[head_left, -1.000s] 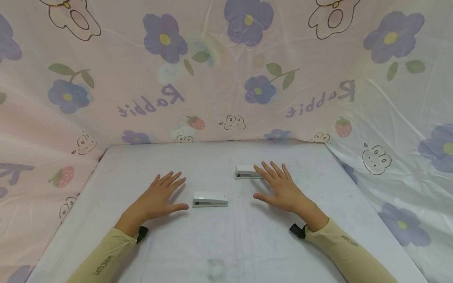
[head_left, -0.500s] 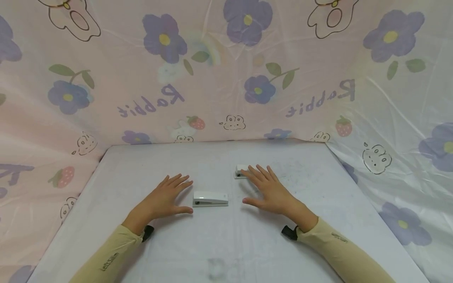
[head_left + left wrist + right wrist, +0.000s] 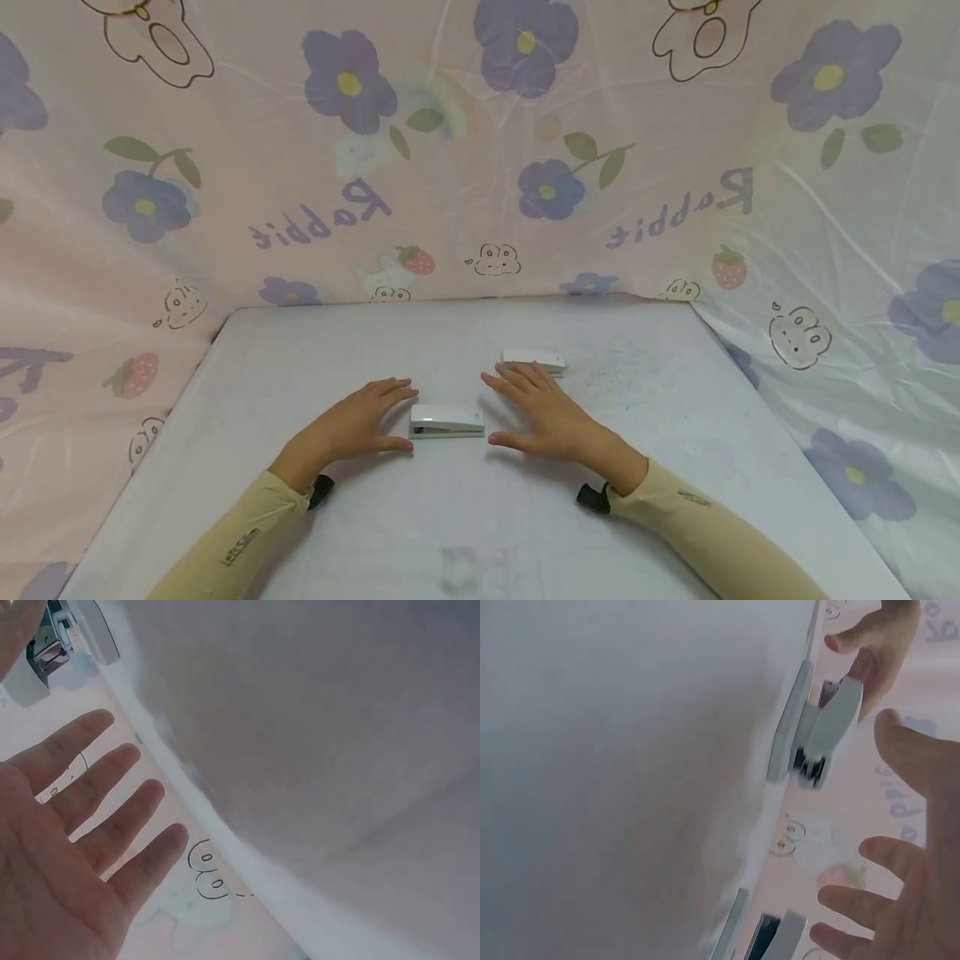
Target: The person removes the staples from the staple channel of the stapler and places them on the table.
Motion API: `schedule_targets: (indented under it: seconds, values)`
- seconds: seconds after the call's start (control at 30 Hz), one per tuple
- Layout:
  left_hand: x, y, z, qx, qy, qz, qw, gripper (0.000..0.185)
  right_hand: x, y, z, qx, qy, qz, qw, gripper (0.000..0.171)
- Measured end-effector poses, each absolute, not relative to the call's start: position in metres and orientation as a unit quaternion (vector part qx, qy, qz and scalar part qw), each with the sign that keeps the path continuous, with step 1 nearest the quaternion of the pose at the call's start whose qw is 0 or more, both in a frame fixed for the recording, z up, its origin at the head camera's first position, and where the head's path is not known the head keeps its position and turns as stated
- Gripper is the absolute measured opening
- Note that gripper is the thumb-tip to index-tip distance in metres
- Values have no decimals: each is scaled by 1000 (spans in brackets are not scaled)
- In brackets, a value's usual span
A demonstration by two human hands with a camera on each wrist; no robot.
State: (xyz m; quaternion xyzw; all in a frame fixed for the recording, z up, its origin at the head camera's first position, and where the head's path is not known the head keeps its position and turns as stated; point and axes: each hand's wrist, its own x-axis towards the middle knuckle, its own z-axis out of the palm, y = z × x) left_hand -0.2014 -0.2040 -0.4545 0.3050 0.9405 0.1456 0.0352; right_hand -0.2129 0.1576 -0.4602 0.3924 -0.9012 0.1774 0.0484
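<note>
l hand (image 3: pixel 352 427) is lying flat on the white table (image 3: pixel 300 350), fingers spread and straight, thumb tip just beside the near stapler (image 3: pixel 446 421) at its l end; can't tell if it's touching. r hand (image 3: pixel 546 411) is hovering low on the other side, fingers spread and relaxed, thumb pointing toward the stapler's r end w/ a small gap. near stapler is sitting closed btwn both hands, mid-table. far stapler (image 3: pixel 534 360) is lying just behind the r fingertips. floral rabbit-print cloth (image 3: pixel 465 167) is hanging around the table.
</note>
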Motion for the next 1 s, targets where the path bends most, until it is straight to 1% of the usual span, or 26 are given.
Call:
schedule_targets:
  seconds: [0.1,0.2,0.43,0.67,0.8,0.9,1.0]
  values:
    - [-202,-202,-454,297,942,149,50,85,-211,149,-459,399,-897,187,35,89]
    - [-203,-200,-453,294,943,147,53,81,-210,141,-457,399,-894,205,16,89]
    - [-207,-194,-453,291,944,146,57,68,-209,122,-455,403,-885,232,-15,86]
    - [-208,-192,-454,278,946,147,75,65,-208,106,-458,403,-876,262,-39,78]
    - [-209,-192,-454,277,946,146,81,60,-208,97,-459,401,-866,292,-58,73]
    - [-209,-192,-455,281,946,141,75,55,-209,91,-460,405,-856,315,-62,68]
    - [-209,-192,-456,287,946,138,66,51,-212,85,-463,413,-848,329,-51,61]
